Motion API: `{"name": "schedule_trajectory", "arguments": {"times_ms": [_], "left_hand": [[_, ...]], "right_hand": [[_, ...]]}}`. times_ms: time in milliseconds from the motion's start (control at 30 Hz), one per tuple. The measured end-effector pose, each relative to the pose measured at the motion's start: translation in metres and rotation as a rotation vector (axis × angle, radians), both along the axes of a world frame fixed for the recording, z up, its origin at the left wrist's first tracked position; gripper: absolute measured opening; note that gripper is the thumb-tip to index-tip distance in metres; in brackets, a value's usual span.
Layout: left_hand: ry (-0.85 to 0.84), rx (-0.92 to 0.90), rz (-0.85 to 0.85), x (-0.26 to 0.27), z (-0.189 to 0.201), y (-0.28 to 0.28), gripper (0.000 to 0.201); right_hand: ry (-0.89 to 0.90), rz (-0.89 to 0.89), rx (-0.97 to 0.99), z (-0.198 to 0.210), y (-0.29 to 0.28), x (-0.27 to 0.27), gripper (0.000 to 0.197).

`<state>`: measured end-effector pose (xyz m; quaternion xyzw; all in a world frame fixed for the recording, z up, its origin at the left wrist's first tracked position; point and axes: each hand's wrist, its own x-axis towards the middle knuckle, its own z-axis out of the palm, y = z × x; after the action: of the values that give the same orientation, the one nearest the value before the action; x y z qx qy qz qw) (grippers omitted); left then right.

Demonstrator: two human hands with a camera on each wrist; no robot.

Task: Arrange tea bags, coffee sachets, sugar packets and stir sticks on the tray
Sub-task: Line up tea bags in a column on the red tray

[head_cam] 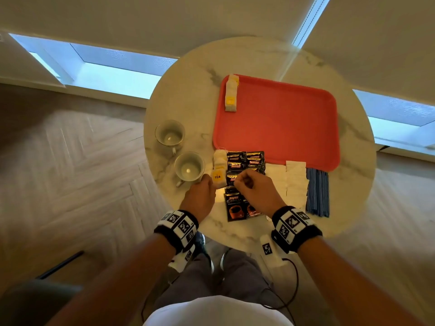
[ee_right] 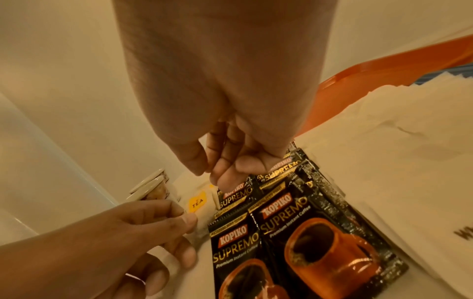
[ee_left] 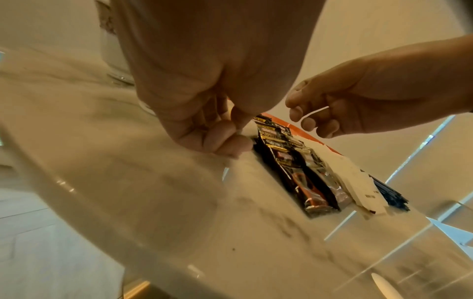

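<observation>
Left hand point(head_cam: 200, 192) pinches the near edge of the tea bag point(head_cam: 217, 177) on the table, tray point(head_cam: 277, 118) well beyond the grip. Right hand point(head_cam: 253, 188) hovers curled over the coffee sachets point(ee_right: 268, 232), just right of the bag; whether it holds anything, cannot tell. Judgement: lift by tag edge, keep string clear, lay beside the bags on the tray point(head_cam: 230, 95).
</observation>
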<state>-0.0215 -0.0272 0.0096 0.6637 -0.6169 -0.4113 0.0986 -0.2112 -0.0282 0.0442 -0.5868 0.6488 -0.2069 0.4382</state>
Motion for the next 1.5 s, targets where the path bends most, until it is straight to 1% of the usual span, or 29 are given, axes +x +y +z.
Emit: {"name": "schedule_trajectory", "arguments": {"times_ms": [100,167,233,300,333,367,433,500,600,733,900,967,1067,1233,1300,1367,1433,1500], "left_hand": [[0.028,-0.006,-0.003,0.01,-0.001,0.008,0.007],[0.04,-0.019,-0.028,0.017,0.001,0.015,0.004],[0.071,-0.029,-0.04,0.022,0.004,0.02,0.005],[0.112,-0.03,-0.042,0.025,0.006,0.025,0.006],[0.114,-0.034,-0.045,0.024,0.007,0.026,0.008],[0.1,-0.029,-0.046,0.024,0.006,0.028,0.01],[0.056,-0.006,-0.037,0.02,0.006,0.028,0.018],[0.024,0.026,-0.026,0.013,0.006,0.024,0.027],[0.001,0.055,-0.007,-0.002,0.006,0.012,0.033],[-0.009,0.058,0.061,-0.016,0.005,-0.005,0.023],[0.03,0.117,0.107,-0.008,-0.002,-0.002,0.01],[0.043,0.119,0.088,-0.001,-0.003,0.005,0.012],[0.031,0.064,0.041,0.002,0.009,0.013,0.013],[0.082,-0.1,-0.019,-0.006,0.042,0.011,0.013],[0.057,-0.21,-0.053,-0.011,0.05,0.0,0.013],[0.077,-0.328,-0.064,-0.016,0.056,-0.017,0.015],[0.127,-0.399,-0.081,-0.019,0.062,-0.039,0.014],[0.141,-0.449,-0.1,-0.021,0.068,-0.063,0.013]], "right_hand": [[-0.013,0.018,0.01,-0.001,-0.005,0.003,0.004],[-0.034,0.06,0.043,-0.003,-0.008,0.007,0.013],[-0.025,0.163,0.061,-0.005,-0.01,0.011,0.021],[0.018,0.266,0.015,-0.006,-0.01,0.015,0.014],[0.029,0.295,-0.013,-0.007,-0.01,0.016,0.009],[0.026,0.301,-0.033,-0.008,-0.01,0.015,0.01],[0.004,0.255,-0.03,-0.007,-0.01,0.009,0.012],[-0.009,0.202,-0.011,-0.004,-0.011,0.001,0.01],[-0.005,0.164,-0.007,0.0,-0.012,-0.014,0.007],[0.02,0.15,-0.013,0.001,-0.016,-0.026,0.006],[-0.011,0.155,-0.024,-0.002,-0.02,-0.029,0.008],[-0.022,0.17,-0.027,-0.005,-0.022,-0.027,0.009],[-0.032,0.167,-0.042,-0.007,-0.027,-0.025,0.007],[-0.035,0.043,-0.083,0.0,-0.055,-0.033,0.01],[-0.013,0.014,-0.107,0.004,-0.075,-0.037,0.009],[-0.007,0.004,-0.127,0.01,-0.1,-0.039,0.007],[-0.008,-0.006,-0.137,0.014,-0.129,-0.037,0.007],[-0.008,-0.033,-0.141,0.014,-0.157,-0.034,0.007]]}}
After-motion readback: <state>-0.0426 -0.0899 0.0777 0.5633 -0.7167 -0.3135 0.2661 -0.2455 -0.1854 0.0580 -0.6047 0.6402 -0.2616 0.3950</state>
